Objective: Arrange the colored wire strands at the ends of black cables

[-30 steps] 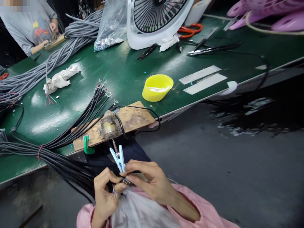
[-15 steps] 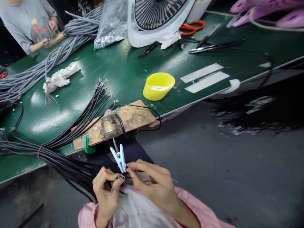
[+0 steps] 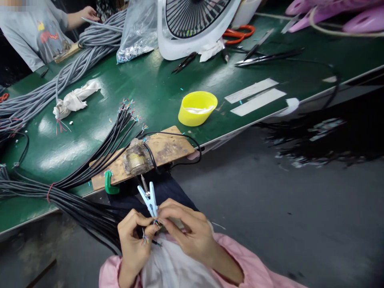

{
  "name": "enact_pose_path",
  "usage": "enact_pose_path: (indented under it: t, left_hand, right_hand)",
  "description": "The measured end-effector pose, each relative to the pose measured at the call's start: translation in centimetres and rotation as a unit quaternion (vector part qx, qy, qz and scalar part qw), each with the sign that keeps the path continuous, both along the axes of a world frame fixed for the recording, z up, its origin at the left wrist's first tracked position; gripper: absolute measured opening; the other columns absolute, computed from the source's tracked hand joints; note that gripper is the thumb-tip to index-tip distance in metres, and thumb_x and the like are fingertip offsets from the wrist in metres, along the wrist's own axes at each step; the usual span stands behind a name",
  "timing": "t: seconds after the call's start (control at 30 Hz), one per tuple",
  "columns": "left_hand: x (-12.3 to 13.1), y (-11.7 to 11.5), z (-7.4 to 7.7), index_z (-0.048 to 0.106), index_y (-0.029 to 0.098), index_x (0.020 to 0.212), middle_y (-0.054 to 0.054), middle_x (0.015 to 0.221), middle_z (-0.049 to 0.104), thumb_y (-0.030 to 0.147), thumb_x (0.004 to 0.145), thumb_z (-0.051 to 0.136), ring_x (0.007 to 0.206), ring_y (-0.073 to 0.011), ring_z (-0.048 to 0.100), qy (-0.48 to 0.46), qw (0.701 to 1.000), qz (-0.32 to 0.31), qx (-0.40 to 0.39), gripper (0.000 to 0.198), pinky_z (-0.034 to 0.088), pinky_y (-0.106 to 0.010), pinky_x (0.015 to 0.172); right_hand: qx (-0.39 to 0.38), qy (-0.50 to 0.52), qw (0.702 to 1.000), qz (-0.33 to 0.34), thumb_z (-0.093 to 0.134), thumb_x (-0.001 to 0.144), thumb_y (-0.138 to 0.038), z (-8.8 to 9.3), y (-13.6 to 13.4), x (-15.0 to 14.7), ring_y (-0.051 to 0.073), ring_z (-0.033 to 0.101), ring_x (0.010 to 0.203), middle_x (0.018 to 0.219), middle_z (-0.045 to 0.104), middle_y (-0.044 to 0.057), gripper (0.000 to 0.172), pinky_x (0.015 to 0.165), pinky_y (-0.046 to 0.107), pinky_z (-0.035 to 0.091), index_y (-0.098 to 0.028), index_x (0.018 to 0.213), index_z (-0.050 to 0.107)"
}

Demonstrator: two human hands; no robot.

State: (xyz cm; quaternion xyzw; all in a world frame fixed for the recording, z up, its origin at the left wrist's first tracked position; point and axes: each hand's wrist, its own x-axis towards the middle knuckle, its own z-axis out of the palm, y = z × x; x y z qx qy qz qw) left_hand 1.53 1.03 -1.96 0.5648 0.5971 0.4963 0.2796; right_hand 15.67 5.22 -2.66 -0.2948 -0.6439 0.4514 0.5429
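Observation:
Between its thumb and forefinger, my left hand [image 3: 135, 242] pinches a black cable whose thin coloured wires [image 3: 156, 222] fan out at the tip. A second cluster of coloured wires [image 3: 145, 239] shows below, by the same hand. My right hand [image 3: 190, 230] has its thumb and forefinger closed at the wire tips, almost touching the left fingertips. Just above them stands a light blue clothespin [image 3: 152, 203], its jaws close to the wires, in front of a metal soldering tip [image 3: 145, 185]. My fingers hide how the wires sit in the pinch.
A wooden board [image 3: 171, 148] with a crusted holder is fixed at the table edge by a green clamp [image 3: 110, 184]. Black cables [image 3: 75, 204] run left. On the green table [image 3: 144, 88] are a yellow cup [image 3: 196, 112], a fan [image 3: 171, 44] and scissors [image 3: 240, 34]. A co-worker [image 3: 36, 36] sits opposite.
My right hand has moved slightly left, its fingertips now meeting the wires at my left fingertips. The co-worker's hand has moved from the board to the grey cables.

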Motion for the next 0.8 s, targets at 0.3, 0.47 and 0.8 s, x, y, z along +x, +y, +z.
enact_pose_path:
  t: [0.3, 0.47, 0.8]
  left_hand:
    - [-0.4, 1.0, 1.2, 0.063, 0.016, 0.055, -0.002, 0.05, 0.058, 0.049, 0.081, 0.066, 0.047, -0.0105, 0.052, -0.035, 0.993, -0.1, -0.047, 0.042, 0.038, -0.019, 0.046]
    - [0.6, 0.6, 2.4, 0.061, 0.017, 0.054, 0.0, 0.049, 0.06, 0.044, 0.082, 0.067, 0.045, -0.0089, 0.052, -0.017, 0.996, -0.091, -0.007, 0.039, 0.038, -0.017, 0.045]
    - [1.4, 0.6, 1.9, 0.056, 0.017, 0.053, 0.004, 0.05, 0.051, 0.039, 0.077, 0.073, 0.045, -0.0081, 0.046, -0.089, 0.995, 0.029, 0.022, 0.036, 0.038, -0.017, 0.044]
  right_hand:
    - [-0.028, -0.013, 0.993, 0.116, 0.045, 0.096, -0.02, 0.0, 1.5, 1.5, 0.013, 0.058, 0.071, 0.077, 0.061, 0.004, 0.012, 0.064, 0.024, 0.048, -0.018, 0.091, 0.056]
    - [-0.19, 0.071, 0.972, 0.123, 0.059, 0.089, -0.045, -0.6, 3.7, 0.9, 0.014, 0.061, 0.071, 0.077, 0.063, 0.004, 0.028, 0.067, 0.025, 0.051, -0.017, 0.094, 0.059]
    - [-0.397, 0.23, 0.848, 0.266, 0.067, 0.07, -0.067, 0.1, 5.0, -3.6, 0.009, 0.047, 0.054, 0.06, 0.055, 0.002, 0.056, 0.052, 0.021, 0.039, -0.012, 0.062, 0.062]
